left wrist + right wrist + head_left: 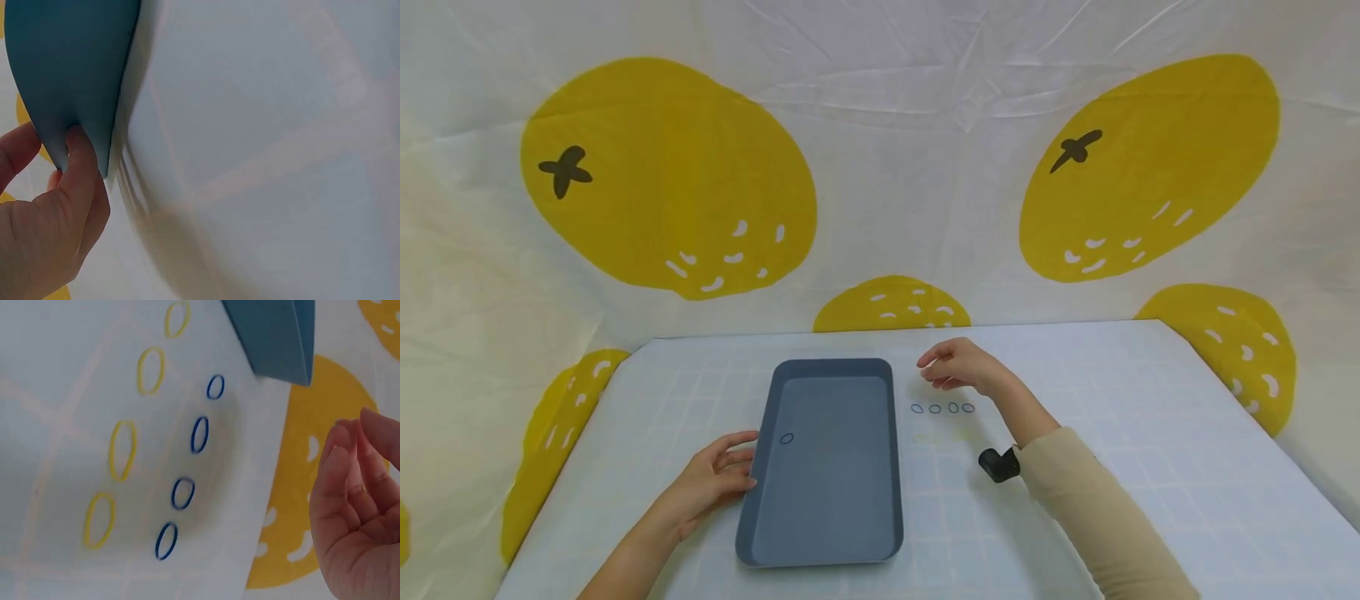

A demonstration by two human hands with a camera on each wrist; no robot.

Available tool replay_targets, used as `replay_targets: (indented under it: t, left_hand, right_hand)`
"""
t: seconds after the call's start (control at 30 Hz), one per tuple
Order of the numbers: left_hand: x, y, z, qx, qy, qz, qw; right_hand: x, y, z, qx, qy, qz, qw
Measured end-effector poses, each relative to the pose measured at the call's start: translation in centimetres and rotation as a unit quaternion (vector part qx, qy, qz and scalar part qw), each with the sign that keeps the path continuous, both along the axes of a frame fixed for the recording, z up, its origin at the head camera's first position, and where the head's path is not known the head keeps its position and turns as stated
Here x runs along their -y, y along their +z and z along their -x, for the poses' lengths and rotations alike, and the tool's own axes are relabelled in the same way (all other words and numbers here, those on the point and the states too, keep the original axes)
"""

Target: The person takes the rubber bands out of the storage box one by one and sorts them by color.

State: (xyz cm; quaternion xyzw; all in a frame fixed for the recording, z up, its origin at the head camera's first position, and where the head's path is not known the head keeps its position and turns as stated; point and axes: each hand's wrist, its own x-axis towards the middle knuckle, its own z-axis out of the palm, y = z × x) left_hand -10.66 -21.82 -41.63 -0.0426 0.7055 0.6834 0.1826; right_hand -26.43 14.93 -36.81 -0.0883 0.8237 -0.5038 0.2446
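A grey-blue tray (824,533), blue rings (199,434) and yellow rings (122,450) lie on a pale checked table (1150,417).

Your table (1150,433) has a pale cloth with a faint grid on it. The grey-blue tray (891,467) sits flat left of centre. Just right of it you've got four blue rubber bands (943,408) in a row, and a row of yellow rubber bands (122,450) right beside those.
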Motion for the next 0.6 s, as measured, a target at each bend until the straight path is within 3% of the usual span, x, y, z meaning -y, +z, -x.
replay_targets:
  t: [0.27,0.6]
  left_hand:
    - [0.0,0.2,0.0,-0.002,0.004,0.001,1.0000]
    - [-0.1,0.2,0.0,-0.002,0.000,0.001,1.0000]
  right_hand:
    - [3.4,1.0,0.0,-0.009,0.030,0.022,0.999]
    - [7.2,0.6,-0.5,0.000,0.049,0.037,0.998]
